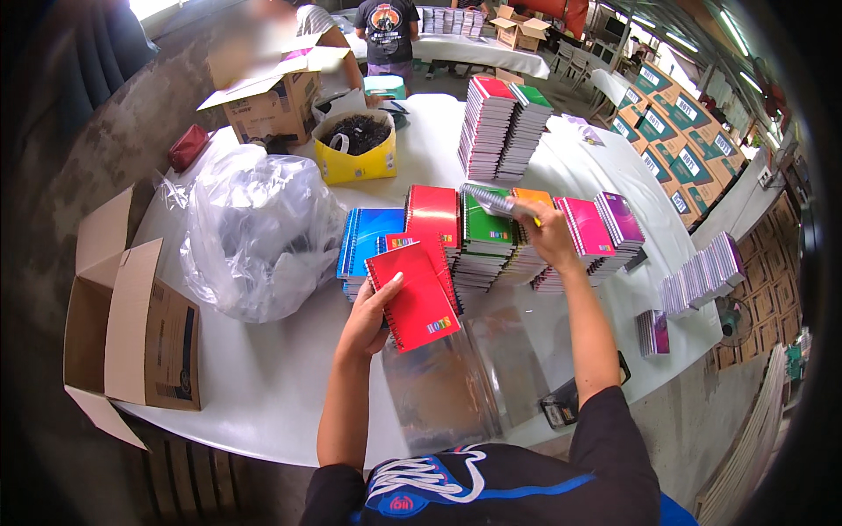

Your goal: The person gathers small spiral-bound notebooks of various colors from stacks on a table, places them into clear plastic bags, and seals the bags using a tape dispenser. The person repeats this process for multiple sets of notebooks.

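Note:
My left hand [361,326] is closed on a red spiral notebook [414,302], its thumb across the cover; another red one shows just behind it. Out to the right, my right hand [553,235] grips a spiral notebook [495,201], seen nearly edge-on so its cover is hidden. That notebook is over the green notebook stack [488,230] and the orange stack [531,196]. Alongside stand a blue stack [373,231], a red stack [432,209], a pink stack [586,230] and a purple stack [619,217]. Clear plastic sheets [438,381] lie between my forearms.
A big clear plastic bag [259,232] and an open cardboard box [153,337] are at left. Behind are a yellow container [355,162], another open carton [272,110] and tall notebook stacks [491,131]. More notebooks [702,276] stand at right. People [388,35] are beyond the table.

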A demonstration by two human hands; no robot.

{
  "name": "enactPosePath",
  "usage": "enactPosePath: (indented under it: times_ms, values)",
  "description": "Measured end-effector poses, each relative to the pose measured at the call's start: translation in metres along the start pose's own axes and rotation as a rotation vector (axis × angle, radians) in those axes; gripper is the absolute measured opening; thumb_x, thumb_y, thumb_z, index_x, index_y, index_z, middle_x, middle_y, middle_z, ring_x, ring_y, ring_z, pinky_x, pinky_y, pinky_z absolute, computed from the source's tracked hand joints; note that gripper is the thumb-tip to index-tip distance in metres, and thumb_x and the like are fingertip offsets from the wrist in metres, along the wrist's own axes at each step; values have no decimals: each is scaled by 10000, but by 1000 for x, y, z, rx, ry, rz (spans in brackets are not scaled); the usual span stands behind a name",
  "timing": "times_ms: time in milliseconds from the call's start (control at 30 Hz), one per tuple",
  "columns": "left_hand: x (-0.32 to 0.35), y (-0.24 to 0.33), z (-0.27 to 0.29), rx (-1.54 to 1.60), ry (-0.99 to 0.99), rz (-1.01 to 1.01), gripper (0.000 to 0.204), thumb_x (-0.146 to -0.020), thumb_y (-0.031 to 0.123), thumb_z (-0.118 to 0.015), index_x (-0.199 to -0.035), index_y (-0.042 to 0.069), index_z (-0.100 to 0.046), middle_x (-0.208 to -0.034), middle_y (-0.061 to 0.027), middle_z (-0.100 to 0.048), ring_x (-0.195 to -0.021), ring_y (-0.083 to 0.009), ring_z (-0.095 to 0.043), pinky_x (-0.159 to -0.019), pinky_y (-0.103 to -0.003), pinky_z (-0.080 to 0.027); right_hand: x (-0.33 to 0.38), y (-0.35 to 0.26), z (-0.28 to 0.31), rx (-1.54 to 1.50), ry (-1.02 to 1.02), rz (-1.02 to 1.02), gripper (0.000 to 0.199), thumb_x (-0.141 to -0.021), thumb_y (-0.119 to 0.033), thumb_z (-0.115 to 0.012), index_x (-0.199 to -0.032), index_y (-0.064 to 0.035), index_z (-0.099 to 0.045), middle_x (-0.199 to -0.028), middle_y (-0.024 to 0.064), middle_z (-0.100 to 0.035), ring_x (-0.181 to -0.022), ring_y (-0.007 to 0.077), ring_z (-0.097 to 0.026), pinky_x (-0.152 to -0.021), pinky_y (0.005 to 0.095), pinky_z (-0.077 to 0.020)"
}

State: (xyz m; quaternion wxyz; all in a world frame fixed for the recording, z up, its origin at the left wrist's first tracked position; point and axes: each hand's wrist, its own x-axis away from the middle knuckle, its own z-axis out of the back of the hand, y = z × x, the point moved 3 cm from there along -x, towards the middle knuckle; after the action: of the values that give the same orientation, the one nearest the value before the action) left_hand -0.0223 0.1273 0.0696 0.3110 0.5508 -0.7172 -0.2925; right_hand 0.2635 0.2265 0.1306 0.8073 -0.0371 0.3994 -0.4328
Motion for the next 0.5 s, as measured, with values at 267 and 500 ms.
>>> enactPosePath:
  times_ms: [267, 500]
  values:
    - [-3, -11, -10, 17, -15, 15, 361, -897, 237, -586, -1175, 34, -479, -1066, -77, -586, -939, -134, -591, -782, -295, -511, 10, -32, -22, 494, -44, 93, 331, -812, -51, -602, -1141, -78, -581, -1137, 115, -612, -1066, 272, -572, -916, 386, -432]
    - [2, -15, -7, 19, -12, 44, 370, -901, 248, -581, -1187, 41, -470, -1086, -78, -579, -945, -139, -591, -796, -307, -512, 30, -20, -21, 269, -76, 49, 518, -693, 110, -528, -1173, -79, -579, -1197, 112, -588, -1102, 270, -560, -961, 388, -430]
